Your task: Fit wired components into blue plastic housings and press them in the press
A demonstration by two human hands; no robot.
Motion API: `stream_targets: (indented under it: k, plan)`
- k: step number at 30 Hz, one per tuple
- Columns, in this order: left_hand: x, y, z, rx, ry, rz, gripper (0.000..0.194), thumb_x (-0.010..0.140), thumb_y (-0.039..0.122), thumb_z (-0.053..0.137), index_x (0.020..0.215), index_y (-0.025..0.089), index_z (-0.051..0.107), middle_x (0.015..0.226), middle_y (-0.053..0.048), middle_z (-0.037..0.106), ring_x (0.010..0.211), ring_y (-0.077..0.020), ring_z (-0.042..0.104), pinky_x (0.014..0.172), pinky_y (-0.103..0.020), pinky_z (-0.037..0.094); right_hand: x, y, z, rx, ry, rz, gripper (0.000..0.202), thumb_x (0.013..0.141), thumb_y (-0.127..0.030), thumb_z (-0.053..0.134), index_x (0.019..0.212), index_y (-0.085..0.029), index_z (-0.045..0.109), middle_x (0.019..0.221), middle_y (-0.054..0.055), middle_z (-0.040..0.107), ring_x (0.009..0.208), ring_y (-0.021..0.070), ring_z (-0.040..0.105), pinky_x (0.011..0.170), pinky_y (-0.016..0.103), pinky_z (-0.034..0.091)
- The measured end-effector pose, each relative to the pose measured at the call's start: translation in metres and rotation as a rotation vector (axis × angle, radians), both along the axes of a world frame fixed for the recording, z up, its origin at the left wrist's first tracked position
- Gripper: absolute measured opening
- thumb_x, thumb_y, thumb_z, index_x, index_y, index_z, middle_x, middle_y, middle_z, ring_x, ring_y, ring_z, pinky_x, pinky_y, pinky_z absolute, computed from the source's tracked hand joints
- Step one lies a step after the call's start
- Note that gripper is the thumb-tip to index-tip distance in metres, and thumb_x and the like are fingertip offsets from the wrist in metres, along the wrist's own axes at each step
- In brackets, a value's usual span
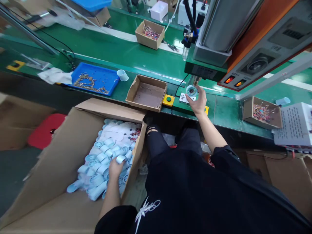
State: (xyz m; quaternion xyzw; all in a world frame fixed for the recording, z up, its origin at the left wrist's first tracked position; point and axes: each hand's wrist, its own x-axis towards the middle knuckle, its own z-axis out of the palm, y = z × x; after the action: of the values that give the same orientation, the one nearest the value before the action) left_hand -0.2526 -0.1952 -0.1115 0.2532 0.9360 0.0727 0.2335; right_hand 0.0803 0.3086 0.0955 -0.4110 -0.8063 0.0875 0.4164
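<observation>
Down in the large cardboard box (pixel 53 156), my left hand (pixel 115 168) is closed on a light blue plastic cup (pixel 120 159), above a heap of similar light blue parts (pixel 97 167). My right hand (pixel 200 101) grips a round light blue cup (pixel 191 91) at the bench press, its open end facing up and small dark metal pieces visible inside. That cup is just below the press head (pixel 206 70), over a white metal plate (pixel 184 97). Whether the cup touches the plate I cannot tell.
A shallow cardboard box (pixel 148 94) and a blue tray (pixel 94 78) of small metal parts sit left of the press. Yellow button boxes (pixel 168 100) flank it. Further right is a box of wired parts (pixel 263 113); the orange control cabinet (pixel 263 48) overhangs the bench.
</observation>
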Motion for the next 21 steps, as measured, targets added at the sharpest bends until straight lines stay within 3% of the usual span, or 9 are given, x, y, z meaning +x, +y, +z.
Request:
stream_targets:
  k: [5, 16, 21]
  plan:
    - [0.000, -0.003, 0.001, 0.003, -0.051, 0.086, 0.052, 0.082, 0.052, 0.063, 0.119, 0.016, 0.066, 0.114, -0.018, 0.079, 0.113, -0.0409, 0.074, 0.091, -0.048, 0.062, 0.002, 0.000, -0.005, 0.021, 0.071, -0.013, 0.068, 0.099, -0.063, 0.061, 0.150, -0.021, 0.047, 0.140, 0.020, 0.062, 0.137, 0.0364, 0.060, 0.119, 0.064, 0.049]
    - [0.005, 0.008, 0.001, 0.025, -0.134, 0.119, 0.051, 0.082, 0.048, 0.067, 0.122, 0.017, 0.066, 0.117, -0.018, 0.079, 0.117, -0.0404, 0.073, 0.094, -0.047, 0.060, 0.010, 0.010, -0.006, 0.008, 0.026, 0.032, 0.071, 0.097, -0.066, 0.063, 0.152, -0.022, 0.049, 0.141, 0.019, 0.062, 0.138, 0.0387, 0.060, 0.119, 0.066, 0.049]
    - [0.005, 0.013, 0.010, 0.020, -0.153, 0.121, 0.049, 0.079, 0.047, 0.070, 0.117, 0.016, 0.068, 0.112, -0.017, 0.080, 0.115, -0.0418, 0.074, 0.092, -0.048, 0.061, 0.006, 0.012, -0.007, 0.016, -0.003, 0.009, 0.072, 0.097, -0.065, 0.063, 0.152, -0.022, 0.048, 0.138, 0.019, 0.063, 0.133, 0.0378, 0.062, 0.116, 0.065, 0.052]
